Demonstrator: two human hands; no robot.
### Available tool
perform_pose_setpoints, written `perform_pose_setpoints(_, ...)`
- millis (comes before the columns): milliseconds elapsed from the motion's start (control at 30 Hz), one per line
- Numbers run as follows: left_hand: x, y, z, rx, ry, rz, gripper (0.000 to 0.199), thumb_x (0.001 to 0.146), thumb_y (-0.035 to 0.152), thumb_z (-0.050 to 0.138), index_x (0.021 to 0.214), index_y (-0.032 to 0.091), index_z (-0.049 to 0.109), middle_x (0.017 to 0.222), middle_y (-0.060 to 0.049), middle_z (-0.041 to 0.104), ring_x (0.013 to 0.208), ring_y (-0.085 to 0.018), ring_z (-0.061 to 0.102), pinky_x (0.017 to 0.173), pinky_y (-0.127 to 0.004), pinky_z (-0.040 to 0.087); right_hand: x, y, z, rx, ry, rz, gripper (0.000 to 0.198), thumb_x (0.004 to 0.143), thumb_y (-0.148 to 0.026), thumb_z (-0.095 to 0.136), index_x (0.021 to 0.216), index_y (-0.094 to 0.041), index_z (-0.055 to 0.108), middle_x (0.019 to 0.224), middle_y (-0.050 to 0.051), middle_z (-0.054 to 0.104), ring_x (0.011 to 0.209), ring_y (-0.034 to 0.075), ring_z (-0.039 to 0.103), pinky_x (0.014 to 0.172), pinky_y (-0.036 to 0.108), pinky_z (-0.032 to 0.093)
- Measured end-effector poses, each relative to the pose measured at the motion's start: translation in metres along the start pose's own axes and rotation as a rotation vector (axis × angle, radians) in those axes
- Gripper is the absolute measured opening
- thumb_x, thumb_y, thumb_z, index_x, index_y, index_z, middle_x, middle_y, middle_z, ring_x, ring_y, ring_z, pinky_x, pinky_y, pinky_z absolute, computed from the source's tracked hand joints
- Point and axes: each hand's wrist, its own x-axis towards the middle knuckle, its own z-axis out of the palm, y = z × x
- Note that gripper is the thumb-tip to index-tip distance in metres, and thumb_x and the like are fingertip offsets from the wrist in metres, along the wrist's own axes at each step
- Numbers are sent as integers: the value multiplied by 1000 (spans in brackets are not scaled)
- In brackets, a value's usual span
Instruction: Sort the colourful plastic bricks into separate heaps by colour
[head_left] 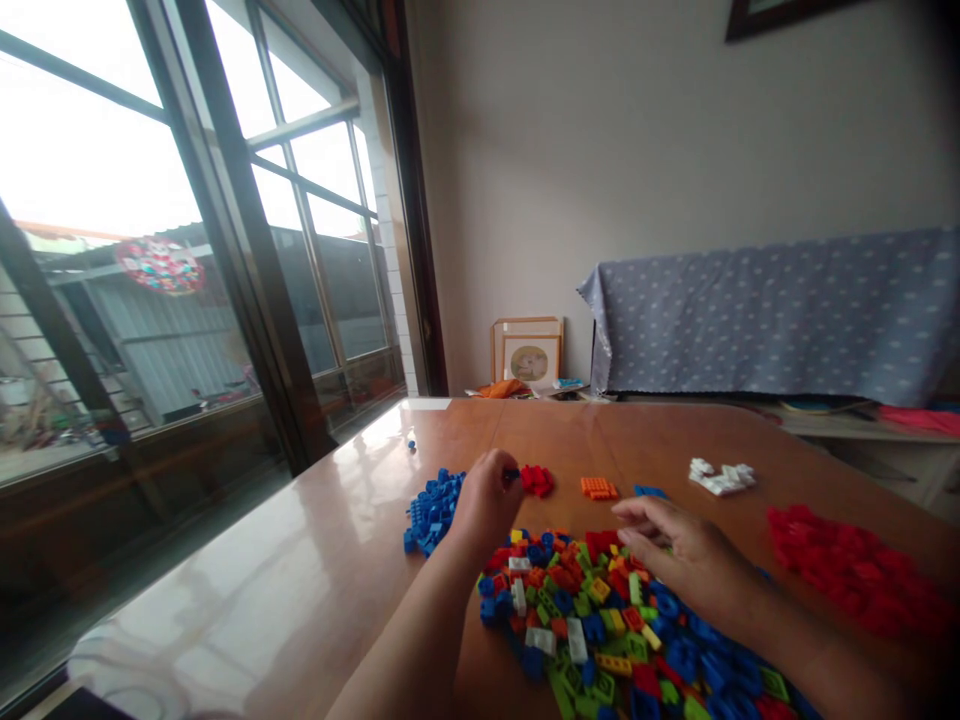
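Observation:
My left hand [486, 492] is closed in a pinch on a small dark blue brick [512, 474]. It hovers between a heap of blue bricks [435, 508] on its left and a small cluster of red bricks [537, 480] just beyond its fingertips. My right hand [671, 535] is over the far right side of a mixed pile of toy bricks [581, 610], thumb and fingers apart, with nothing visible between them. Red bricks of the pile lie near its fingertips. The right forearm hides some of the pile.
Orange bricks [598, 488], a flat blue piece [649, 491] and white bricks [721, 476] lie farther back. A large red heap [859, 570] is at the right. One tiny blue piece [412, 445] sits near the left edge of the wooden table [330, 580]. Windows stand left.

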Motion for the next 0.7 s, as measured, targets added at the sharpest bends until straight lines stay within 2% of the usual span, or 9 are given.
perform_pose_setpoints(167, 14, -35, -36, 364, 189, -136, 17, 83, 14, 54, 96, 21, 62, 100, -7, 67, 92, -21, 62, 81, -29, 45, 3, 12, -6, -22, 39, -31, 30, 93, -44, 57, 113, -25, 67, 114, 9, 73, 103, 26, 70, 88, 37, 58)
perform_pose_setpoints(333, 16, -60, -38, 499, 128, -287, 19, 82, 15, 56, 98, 21, 63, 103, -9, 69, 93, -22, 65, 77, -28, 44, 5, 16, -8, -63, 62, -56, 31, 94, -44, 54, 114, -24, 67, 108, 8, 74, 98, 25, 72, 84, 34, 58)
perform_pose_setpoints(533, 16, -66, -36, 550, 94, -280, 20, 84, 21, 57, 101, 23, 66, 103, -9, 72, 95, -24, 66, 76, -29, 42, 7, 19, -13, -97, 111, -82, 31, 94, -43, 55, 114, -24, 67, 110, 6, 74, 98, 24, 72, 84, 32, 57)
perform_pose_setpoints(700, 16, -63, -43, 638, 189, -336, 24, 89, 34, 53, 106, 27, 68, 103, -9, 74, 104, -31, 62, 84, -40, 41, 8, 24, -17, -112, 130, -98, 29, 95, -43, 53, 113, -25, 67, 108, 6, 74, 98, 23, 71, 82, 32, 57)
